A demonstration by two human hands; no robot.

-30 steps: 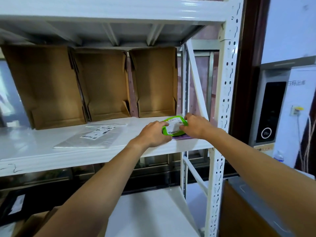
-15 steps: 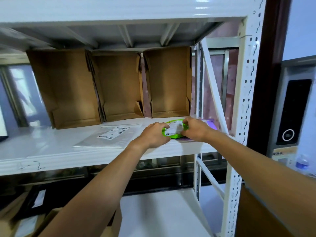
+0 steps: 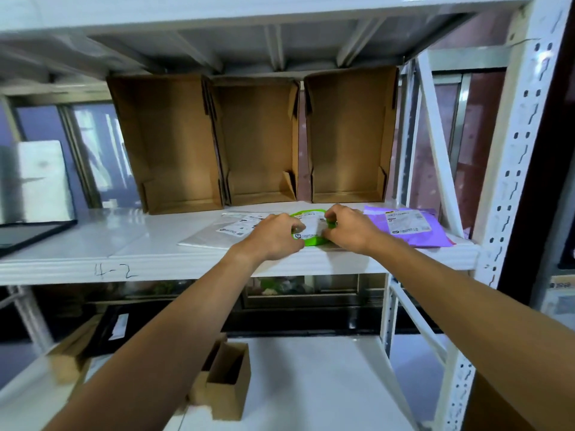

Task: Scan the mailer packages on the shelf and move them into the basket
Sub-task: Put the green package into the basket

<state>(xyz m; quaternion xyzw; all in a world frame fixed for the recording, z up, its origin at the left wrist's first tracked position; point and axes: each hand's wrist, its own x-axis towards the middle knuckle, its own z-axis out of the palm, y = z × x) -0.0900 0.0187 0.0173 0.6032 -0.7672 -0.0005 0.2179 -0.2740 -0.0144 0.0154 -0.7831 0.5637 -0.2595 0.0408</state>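
At the front edge of the white metal shelf (image 3: 155, 247), the left hand (image 3: 275, 236) and right hand (image 3: 348, 228) each pinch an end of the green plastic mailer package (image 3: 311, 227), seemingly mid-pickup; next, lift it clear, label flat for scanning.

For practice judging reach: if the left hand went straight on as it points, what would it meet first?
The left hand grips the green package; beyond it, probably the rightmost cardboard box, though depth is unclear.
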